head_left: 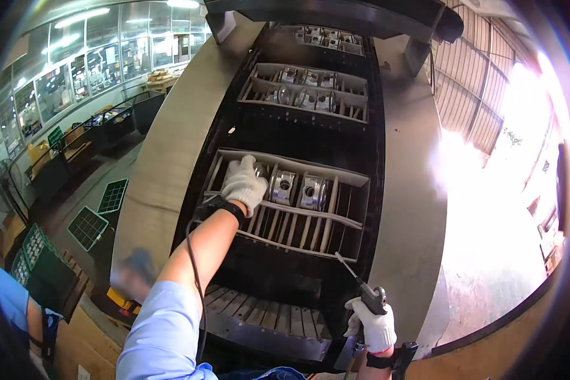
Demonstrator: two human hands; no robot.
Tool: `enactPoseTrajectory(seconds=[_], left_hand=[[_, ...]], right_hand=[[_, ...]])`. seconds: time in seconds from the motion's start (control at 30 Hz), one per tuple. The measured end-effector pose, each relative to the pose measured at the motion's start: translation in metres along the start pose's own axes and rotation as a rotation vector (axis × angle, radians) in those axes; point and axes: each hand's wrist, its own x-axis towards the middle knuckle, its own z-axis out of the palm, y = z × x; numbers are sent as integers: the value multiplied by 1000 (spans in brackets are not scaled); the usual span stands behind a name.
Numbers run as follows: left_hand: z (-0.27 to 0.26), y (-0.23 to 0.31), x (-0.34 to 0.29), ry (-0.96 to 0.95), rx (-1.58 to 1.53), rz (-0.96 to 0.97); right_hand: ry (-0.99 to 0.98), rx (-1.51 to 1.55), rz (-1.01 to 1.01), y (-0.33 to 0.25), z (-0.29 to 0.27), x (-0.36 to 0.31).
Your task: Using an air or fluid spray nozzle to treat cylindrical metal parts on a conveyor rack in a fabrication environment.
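My left hand (245, 183), in a white knit glove, reaches into the nearest wire rack (285, 163) and closes on a metal piston (260, 169) in its far row. The hand covers part of that piston. To its right stand two more shiny pistons, a middle one (284, 188) and a right-hand one (313, 192), between the rack's dividers. Low on the right, my gloved right hand (372, 326) is wrapped round an air blow gun (375, 297). The gun's long thin nozzle (348, 265) points up and left toward the rack's near right corner.
Farther along the dark conveyor (310, 134) sits a second rack of pistons (304, 88), with another beyond it. Pale metal side panels (411, 190) flank the belt. Slatted rollers (266, 313) lie at the near end. Green crates (87, 228) and another person's arm (35, 323) are at left.
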Motion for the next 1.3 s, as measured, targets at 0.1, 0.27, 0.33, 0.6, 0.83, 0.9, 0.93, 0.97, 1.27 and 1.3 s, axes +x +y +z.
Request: enactPoseTrajectory(seconds=[0.1,0.27,0.33,0.6,0.83,0.9,0.93,0.97,1.27,1.3], left_hand=[[-15,-9,-5,164,-171,19],[-40,-47,-58,-282,-1903,-462],[-52,-55,-100,-542,-2096,-583],[-80,-100,-197,-519,-2299,-921],[-99,-167,-237,-182,-2220,-637],[-110,-187,-246,-85,-2118,-657],[-125,-185,-255,-16,-2057,-629],[-127,-201,-262,203,-1947,-670],[-202,-296,-385,257,-1517,-42],[-216,-296,-397,262,-1527,-76]], right_hand=[[-26,24,-21,3,-2,2],[-57,20,-84,-8,13,-10],[-159,47,-102,-6,34,-26],[-659,56,72,22,132,-36],[-684,-26,66,40,162,-80],[-654,30,60,51,159,-79],[-596,-33,54,48,162,-86],[-559,-98,46,44,168,-97],[-1262,-372,144,58,222,-137],[-1376,-403,200,65,232,-137]])
